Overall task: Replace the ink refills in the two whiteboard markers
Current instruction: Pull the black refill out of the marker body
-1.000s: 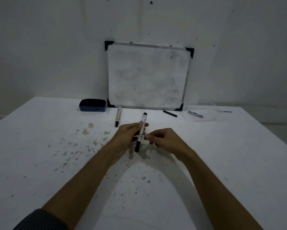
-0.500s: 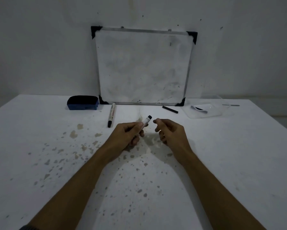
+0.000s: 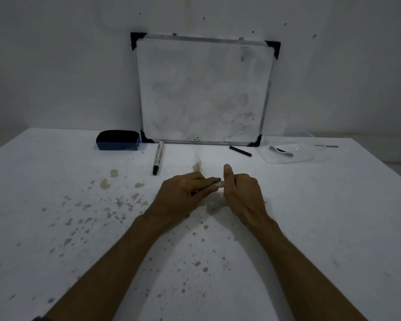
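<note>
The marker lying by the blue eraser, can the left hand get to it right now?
Probably not straight away. The way to the marker over the table is free, but the left hand is busy gripping another marker together with the right hand.

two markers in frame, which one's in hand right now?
The marker gripped between the left hand and right hand, only a short white stretch showing. The other marker lies untouched on the table beside the eraser.
</note>
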Action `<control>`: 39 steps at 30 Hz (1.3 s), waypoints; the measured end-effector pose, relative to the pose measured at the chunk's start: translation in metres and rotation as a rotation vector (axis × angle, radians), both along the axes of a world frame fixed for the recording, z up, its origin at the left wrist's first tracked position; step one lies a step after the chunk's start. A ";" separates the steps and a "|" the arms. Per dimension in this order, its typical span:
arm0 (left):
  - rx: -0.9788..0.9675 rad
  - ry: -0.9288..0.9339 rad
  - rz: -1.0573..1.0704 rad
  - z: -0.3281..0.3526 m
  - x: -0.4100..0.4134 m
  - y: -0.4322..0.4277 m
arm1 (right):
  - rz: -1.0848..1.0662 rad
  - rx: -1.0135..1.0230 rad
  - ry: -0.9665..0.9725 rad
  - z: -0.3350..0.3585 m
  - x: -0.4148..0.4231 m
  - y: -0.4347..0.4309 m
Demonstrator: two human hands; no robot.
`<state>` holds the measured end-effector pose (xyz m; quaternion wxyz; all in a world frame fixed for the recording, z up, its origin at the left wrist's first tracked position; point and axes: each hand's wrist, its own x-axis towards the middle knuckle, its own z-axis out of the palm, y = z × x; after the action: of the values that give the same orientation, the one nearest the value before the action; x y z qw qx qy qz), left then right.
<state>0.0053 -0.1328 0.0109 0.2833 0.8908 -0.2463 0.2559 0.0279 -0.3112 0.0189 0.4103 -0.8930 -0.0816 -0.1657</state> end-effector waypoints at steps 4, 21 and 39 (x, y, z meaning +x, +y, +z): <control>-0.163 0.182 -0.119 0.007 -0.003 -0.001 | 0.076 0.068 -0.178 0.000 0.002 -0.002; -0.010 -0.071 -0.033 0.001 -0.002 0.000 | 0.038 0.118 0.057 0.006 -0.001 0.002; -0.484 0.770 -0.079 0.029 -0.014 0.025 | 0.167 -0.037 0.000 0.019 -0.002 -0.009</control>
<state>-0.0084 -0.1073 0.0400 0.5636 0.8193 -0.0899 -0.0548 0.0263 -0.3202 0.0376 0.4063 -0.8904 -0.1591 -0.1295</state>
